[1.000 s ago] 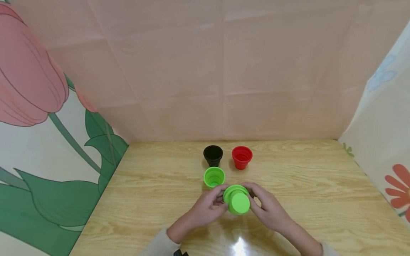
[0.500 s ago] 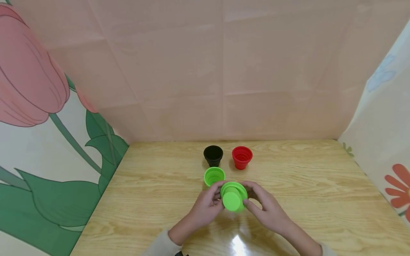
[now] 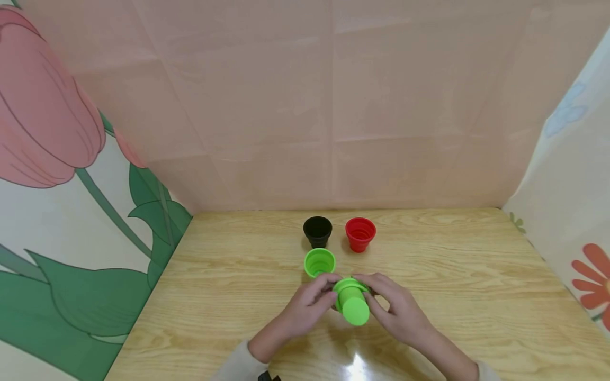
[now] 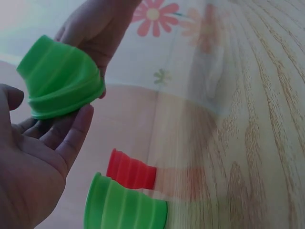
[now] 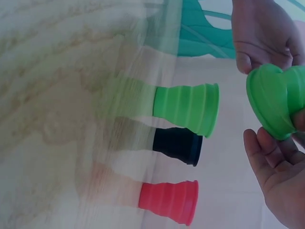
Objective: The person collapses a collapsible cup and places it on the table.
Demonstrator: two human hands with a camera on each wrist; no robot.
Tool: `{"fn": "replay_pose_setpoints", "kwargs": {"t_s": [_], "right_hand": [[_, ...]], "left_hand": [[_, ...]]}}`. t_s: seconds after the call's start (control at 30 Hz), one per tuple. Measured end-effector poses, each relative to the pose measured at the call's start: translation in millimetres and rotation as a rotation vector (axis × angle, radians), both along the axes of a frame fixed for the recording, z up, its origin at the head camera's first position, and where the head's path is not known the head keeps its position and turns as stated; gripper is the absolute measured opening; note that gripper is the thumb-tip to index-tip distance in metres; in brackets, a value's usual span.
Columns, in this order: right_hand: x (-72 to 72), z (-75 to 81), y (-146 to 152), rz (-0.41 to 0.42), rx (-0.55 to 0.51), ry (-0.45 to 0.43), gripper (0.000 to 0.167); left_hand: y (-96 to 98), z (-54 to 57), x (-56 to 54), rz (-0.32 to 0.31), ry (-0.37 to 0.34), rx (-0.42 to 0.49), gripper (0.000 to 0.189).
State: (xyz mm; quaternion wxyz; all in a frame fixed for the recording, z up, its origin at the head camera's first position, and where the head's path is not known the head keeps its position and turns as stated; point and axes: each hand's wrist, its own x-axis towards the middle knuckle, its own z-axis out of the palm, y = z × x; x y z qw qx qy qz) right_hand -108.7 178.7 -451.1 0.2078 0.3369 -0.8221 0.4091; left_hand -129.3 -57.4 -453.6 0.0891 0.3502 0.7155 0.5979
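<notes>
A green collapsible cup (image 3: 353, 304) is held between both hands, above the table, with its base towards me and its rim facing away. Its wall looks unevenly folded near the rim in the left wrist view, where the cup (image 4: 62, 78) leans. My left hand (image 3: 305, 309) grips the left side of the rim. On the opposite side, my right hand (image 3: 397, 312) holds it between thumb and fingers. Just beyond the hands stands a second green cup (image 3: 319, 262), upright and extended. The inside of the held cup is hidden.
A black cup (image 3: 317, 230) and a red cup (image 3: 360, 234) stand upright behind the second green cup. They rest on a wood-grain table (image 3: 229, 264). A pinkish sheet (image 3: 267, 106) rises at the table's back edge, with flowered sheets at both sides.
The held green cup has swung left and then back right, its base now tipping lower towards me. Both hands shift their fingers around the rim. The standing cups stay in place.
</notes>
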Motion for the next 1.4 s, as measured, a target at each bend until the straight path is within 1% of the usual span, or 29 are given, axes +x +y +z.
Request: {"fn": "replay_pose_setpoints", "kwargs": {"t_s": [0.07, 0.17, 0.27, 0.4, 0.5, 0.57, 0.63, 0.7, 0.77, 0.87, 0.93, 1.03, 1.07, 1.13, 1.2, 1.23, 1.33, 1.4], "right_hand": [[0.0, 1.0, 1, -0.014, 0.025, 0.018, 0.055], [-0.4, 1.2, 2, -0.022, 0.04, 0.019, 0.055], [-0.6, 0.3, 2, -0.028, 0.023, -0.019, 0.052], [-0.5, -0.9, 2, -0.01, -0.058, -0.117, 0.046], [-0.4, -2.1, 3, 0.043, -0.145, -0.187, 0.043], [-0.5, -2.9, 4, 0.082, -0.196, -0.225, 0.043], [-0.7, -3.2, 4, 0.108, -0.228, -0.251, 0.042], [-0.9, -3.2, 5, 0.103, -0.219, -0.247, 0.041], [-1.1, -2.5, 5, 0.086, -0.188, -0.22, 0.041], [-1.6, -1.6, 6, 0.063, -0.125, -0.164, 0.042], [-1.8, -0.7, 7, 0.072, -0.104, -0.146, 0.043], [-2.1, -0.7, 8, 0.081, -0.087, -0.133, 0.046], [-1.8, -1.0, 8, 0.075, -0.087, -0.145, 0.046], [-1.5, -1.1, 8, 0.059, -0.104, -0.187, 0.042], [-1.6, -1.3, 9, 0.045, -0.14, -0.287, 0.036], [-1.6, -0.9, 10, 0.049, -0.167, -0.357, 0.034], [-2.7, -0.8, 14, 0.106, -0.255, -0.533, 0.034], [-2.9, -1.3, 15, 0.164, -0.283, -0.604, 0.037]], "left_hand": [[-0.1, -0.8, -1.2, -0.007, 0.005, -0.014, 0.027], [0.2, -0.1, -1.6, -0.008, 0.006, -0.032, 0.027], [0.7, 1.6, -0.9, 0.013, -0.008, -0.043, 0.028], [1.0, 3.5, 0.5, 0.059, -0.052, -0.033, 0.03], [0.5, 3.4, 0.6, 0.088, -0.077, 0.004, 0.031], [0.0, 2.6, 0.3, 0.085, -0.087, 0.034, 0.03], [-0.4, 2.1, -0.1, 0.057, -0.101, 0.061, 0.029], [-0.7, 1.6, -0.5, 0.032, -0.113, 0.069, 0.027], [-0.7, 2.0, -0.9, 0.016, -0.12, 0.07, 0.026], [-0.6, 3.4, -1.9, 0.029, -0.117, 0.04, 0.024], [0.0, 4.5, -2.6, 0.027, -0.126, 0.013, 0.024], [1.4, 5.8, -3.2, 0.022, -0.15, -0.028, 0.024], [1.7, 5.6, -3.4, 0.024, -0.158, -0.04, 0.024], [1.7, 4.4, -3.7, 0.048, -0.155, -0.069, 0.025], [1.3, 2.6, -3.8, 0.076, -0.16, -0.066, 0.026], [1.0, 2.0, -4.0, 0.093, -0.163, -0.058, 0.026], [1.0, 1.2, -4.7, 0.134, -0.176, -0.011, 0.025], [1.6, 1.5, -4.9, 0.157, -0.183, 0.019, 0.023]]}}
